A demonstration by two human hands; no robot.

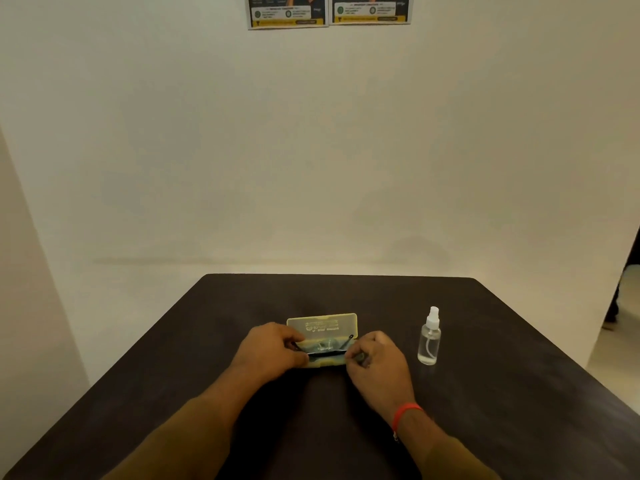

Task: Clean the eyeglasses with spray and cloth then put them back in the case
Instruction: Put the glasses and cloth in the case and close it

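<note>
From the head camera, a dark tabletop (485,410) runs out toward a plain pale wall, with two posters (329,10) at the top edge of the view. Near the middle of the tabletop lies a yellowish translucent case (322,325), its lid standing open on the far side. The eyeglasses (325,351) sit low in the case's near half, dark frame along the near edge, temple tips pointing up at left and right. The left hand (270,351) pinches the left end of the frame, thumb and fingers pressed together on it. The right hand (377,362) is curled at the right end of the frame, touching it; whether its grip actually clamps the frame cannot be told. A red band (405,412) circles the right wrist. A clear spray bottle (429,341) stands upright to the right of the case, apart from the right hand.
</note>
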